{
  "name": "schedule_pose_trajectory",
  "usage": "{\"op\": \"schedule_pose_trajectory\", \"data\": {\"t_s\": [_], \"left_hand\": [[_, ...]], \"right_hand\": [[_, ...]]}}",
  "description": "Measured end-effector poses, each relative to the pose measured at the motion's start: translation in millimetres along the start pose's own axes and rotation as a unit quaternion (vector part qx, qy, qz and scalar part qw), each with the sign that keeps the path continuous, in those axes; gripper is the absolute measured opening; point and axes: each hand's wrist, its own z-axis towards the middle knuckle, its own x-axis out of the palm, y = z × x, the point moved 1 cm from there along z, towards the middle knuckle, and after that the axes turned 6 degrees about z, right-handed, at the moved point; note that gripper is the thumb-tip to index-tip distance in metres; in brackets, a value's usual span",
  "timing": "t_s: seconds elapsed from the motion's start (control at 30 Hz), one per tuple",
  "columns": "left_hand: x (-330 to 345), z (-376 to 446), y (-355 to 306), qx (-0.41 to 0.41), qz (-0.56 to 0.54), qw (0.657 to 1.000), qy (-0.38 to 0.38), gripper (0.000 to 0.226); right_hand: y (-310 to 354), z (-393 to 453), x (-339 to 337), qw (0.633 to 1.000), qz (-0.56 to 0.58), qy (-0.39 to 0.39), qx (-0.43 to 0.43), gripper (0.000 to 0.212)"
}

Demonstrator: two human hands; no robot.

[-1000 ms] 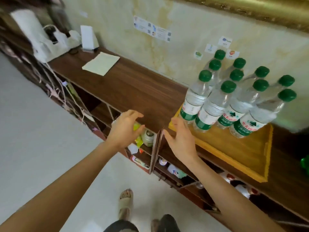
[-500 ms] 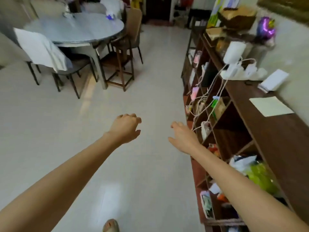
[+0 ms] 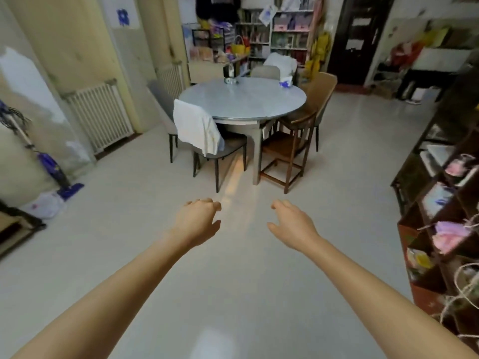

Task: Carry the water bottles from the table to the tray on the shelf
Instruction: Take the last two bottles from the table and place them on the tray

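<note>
A round grey table (image 3: 242,99) stands ahead across the pale floor. Its top carries a small item at the far edge (image 3: 230,80) and a blue-white packet (image 3: 285,84); I cannot make out water bottles on it. My left hand (image 3: 198,222) and my right hand (image 3: 291,224) are stretched forward over the floor, both empty with fingers loosely curled and apart. The tray and its bottles are out of view. Only the end of the brown shelf unit (image 3: 440,203) shows at the right edge.
Chairs surround the table: one draped with a white cloth (image 3: 197,130), a wooden one (image 3: 298,141) on the right. A radiator (image 3: 98,115) and a mop (image 3: 49,164) stand at the left wall. Bookshelves (image 3: 272,35) and a dark door (image 3: 357,40) lie beyond.
My view has swung left from the shelf with the tray of bottles, along the shelf unit, to face the round table. Both hands stay empty and extended in front.
</note>
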Motion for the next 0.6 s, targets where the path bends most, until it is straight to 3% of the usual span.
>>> {"op": "schedule_pose_trajectory", "data": {"t_s": [0.3, 0.6], "left_hand": [[56, 175, 146, -0.067, -0.037, 0.996, 0.037, 0.039], [100, 310, 352, -0.207, -0.052, 0.974, 0.079, 0.04]], "right_hand": [[58, 243, 55, 0.998, 0.001, 0.03, -0.058, 0.042], [210, 519, 103, 0.974, -0.025, 0.105, -0.197, 0.041]]}}
